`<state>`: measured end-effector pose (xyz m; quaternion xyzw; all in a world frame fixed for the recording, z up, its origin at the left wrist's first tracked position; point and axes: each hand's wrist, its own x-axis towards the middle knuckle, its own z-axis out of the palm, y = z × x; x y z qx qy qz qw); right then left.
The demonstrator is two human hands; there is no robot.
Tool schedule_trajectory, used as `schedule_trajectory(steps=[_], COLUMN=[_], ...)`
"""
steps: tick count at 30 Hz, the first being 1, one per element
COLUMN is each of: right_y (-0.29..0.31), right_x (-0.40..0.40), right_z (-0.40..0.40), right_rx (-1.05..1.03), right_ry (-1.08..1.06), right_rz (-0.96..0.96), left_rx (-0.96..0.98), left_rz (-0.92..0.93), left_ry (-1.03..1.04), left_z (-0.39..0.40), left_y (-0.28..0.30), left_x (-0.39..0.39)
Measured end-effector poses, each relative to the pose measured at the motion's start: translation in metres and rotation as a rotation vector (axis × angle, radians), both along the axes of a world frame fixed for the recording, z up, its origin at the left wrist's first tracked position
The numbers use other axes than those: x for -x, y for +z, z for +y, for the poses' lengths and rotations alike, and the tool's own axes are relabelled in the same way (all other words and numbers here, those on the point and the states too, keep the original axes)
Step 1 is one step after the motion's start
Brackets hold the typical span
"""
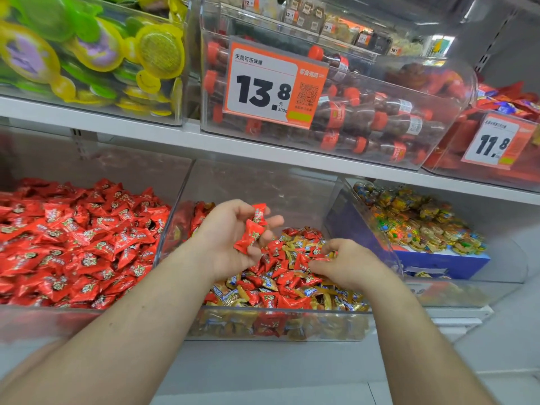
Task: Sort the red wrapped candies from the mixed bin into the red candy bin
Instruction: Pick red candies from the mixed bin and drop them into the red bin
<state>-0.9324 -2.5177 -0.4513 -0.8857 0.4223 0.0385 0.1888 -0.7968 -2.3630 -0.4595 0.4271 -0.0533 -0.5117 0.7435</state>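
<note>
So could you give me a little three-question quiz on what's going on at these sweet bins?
1. True or false: the left hand holds red candies.
2. Which bin is the right hand digging in?
A. red candy bin
B. mixed bin
C. cola bottle bin
3. Fill in: the nearest price tag reads ___.

Key: 1 true; 2 B; 3 13.8

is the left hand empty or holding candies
Holding: the left hand is cupped palm-up above the mixed bin, with red candies lying in it.
</note>
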Motion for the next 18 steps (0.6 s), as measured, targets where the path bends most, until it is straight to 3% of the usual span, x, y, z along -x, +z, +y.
schedule_trajectory(steps=[3,5,10,14,16,18], right_y=[-0.002,-0.003,-0.006,-0.004,-0.003,0.001], right_x=[-0.004,-0.004,0.008,0.020,0.022,0.023], right_z=[0.001,-0.001,-0.010,-0.015,-0.015,-0.013], right_rx=[0.010,0.008,-0.069,-0.244,-0.448,-0.858], right_ry=[0.054,0.068,0.021,-0.014,-0.102,-0.250], right_rz=[0.075,0.036,-0.143,-0.311,-0.507,-0.767], left_rx=[-0.015,-0.104,-0.515,-0.717,-0.775,-0.807], left_rz=[-0.046,-0.210,-1.090,-1.516,-1.602,-1.661], left_ry=[-0.012,-0.008,-0.075,-0.310,-0.327,-0.297], left_z=[0.003,0.000,-0.010,-0.022,-0.026,-0.028], left_y=[0.002,0.001,-0.009,-0.016,-0.020,-0.022], left_x=[0.001,0.005,0.022,0.034,0.035,0.035])
